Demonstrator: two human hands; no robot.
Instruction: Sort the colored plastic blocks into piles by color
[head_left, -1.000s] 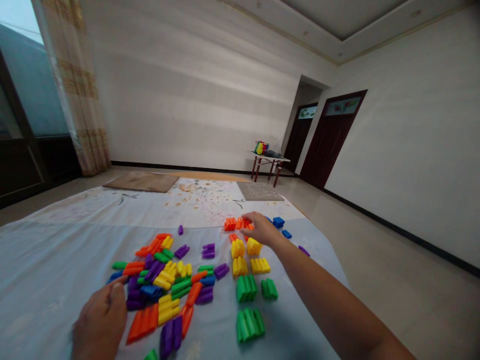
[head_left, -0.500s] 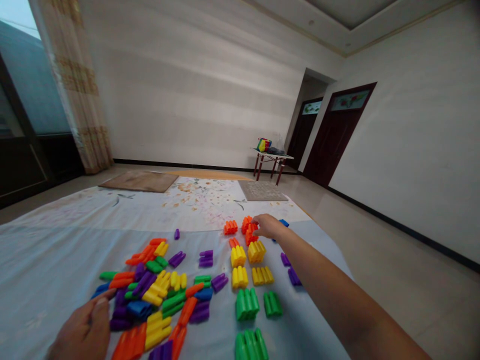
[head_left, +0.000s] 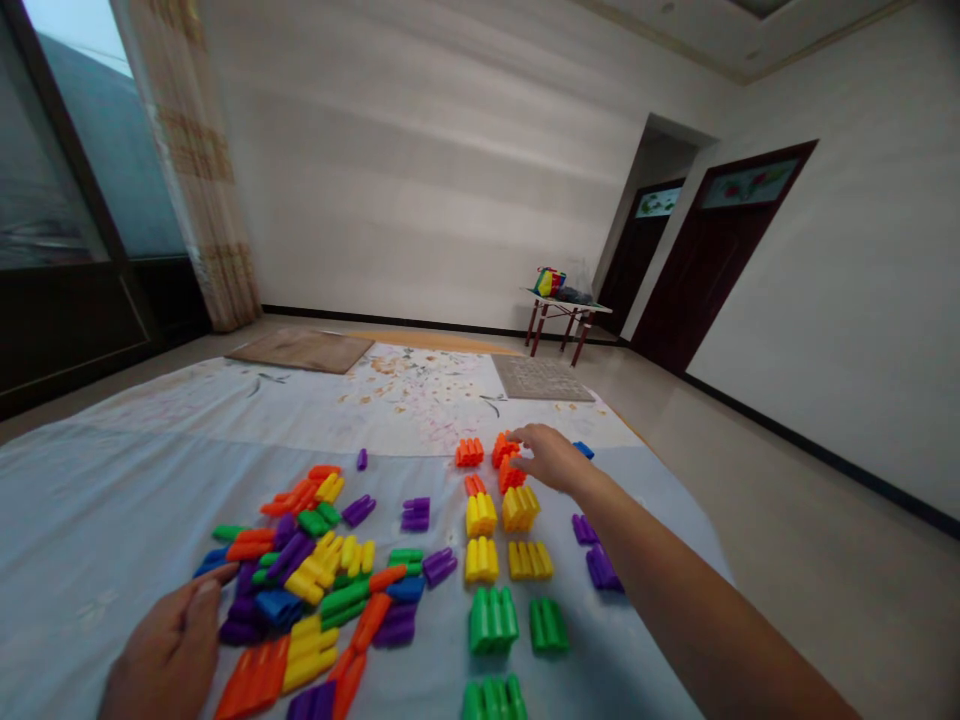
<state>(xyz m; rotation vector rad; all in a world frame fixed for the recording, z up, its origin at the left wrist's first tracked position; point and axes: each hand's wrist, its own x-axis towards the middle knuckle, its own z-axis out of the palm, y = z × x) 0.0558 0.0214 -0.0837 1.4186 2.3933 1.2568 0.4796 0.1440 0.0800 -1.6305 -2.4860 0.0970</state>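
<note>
My right hand point(head_left: 553, 458) reaches to the far end of the sorted blocks. Its thumb and fingers are apart, at the right edge of two orange finger-shaped plastic block clusters point(head_left: 511, 472). Another orange cluster point(head_left: 469, 453) stands to their left. Nearer me are yellow clusters point(head_left: 481, 560) and green clusters point(head_left: 493, 620) in two columns. My left hand point(head_left: 169, 645) rests at the left edge of a mixed pile, index finger stretched toward a purple block point(head_left: 245, 580), thumb apart from it. Orange, yellow point(head_left: 311, 655), green, blue point(head_left: 277, 607) and purple pieces lie jumbled there.
Purple blocks point(head_left: 602, 567) and a blue block point(head_left: 583, 451) lie right of the columns, partly behind my right arm. The pale sheet point(head_left: 97, 500) is wrinkled. Two mats point(head_left: 300, 350) lie at its far edge. A small table point(head_left: 570, 300) with a colourful bag stands by the wall.
The view has shifted slightly. My right hand stays by the orange clusters, its thumb and fingers a little farther apart. My left hand stays at the pile.
</note>
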